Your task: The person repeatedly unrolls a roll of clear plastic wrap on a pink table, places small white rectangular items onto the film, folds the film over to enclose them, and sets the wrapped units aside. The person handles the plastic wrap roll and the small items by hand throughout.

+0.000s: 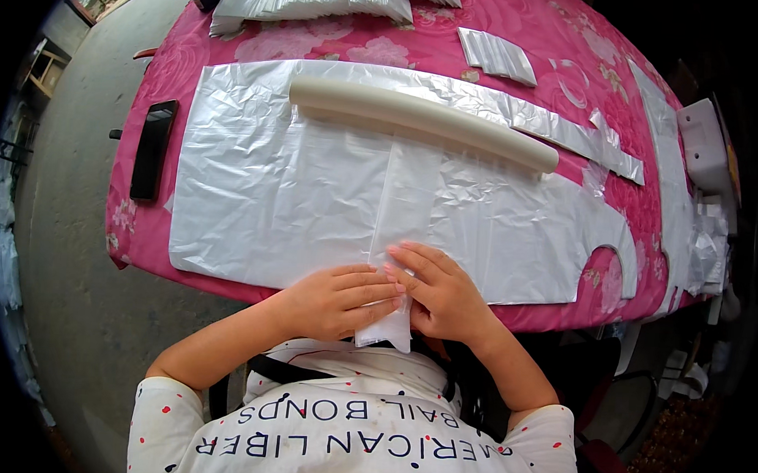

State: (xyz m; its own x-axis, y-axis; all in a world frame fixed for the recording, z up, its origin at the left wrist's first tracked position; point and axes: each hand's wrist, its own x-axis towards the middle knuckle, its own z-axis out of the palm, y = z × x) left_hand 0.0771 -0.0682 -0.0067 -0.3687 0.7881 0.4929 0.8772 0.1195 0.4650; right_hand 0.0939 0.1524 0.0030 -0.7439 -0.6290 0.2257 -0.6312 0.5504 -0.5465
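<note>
At the table's near edge, a narrow folded white plastic bag hangs partly over the edge. My left hand lies across it with the fingers straight and close together. From the other side my right hand holds the same folded plastic, its fingertips meeting the left ones. Their thumbs are mostly hidden. Beneath, a large white plastic bag is spread flat, its curved handle cut-outs at the right. A long cream tube rests across its far part, beyond both hands.
A black phone lies on the pink floral tablecloth at the left. Stacks of folded white bags sit at the far edge, with a smaller stack nearby. Plastic strips and a white container are at the right.
</note>
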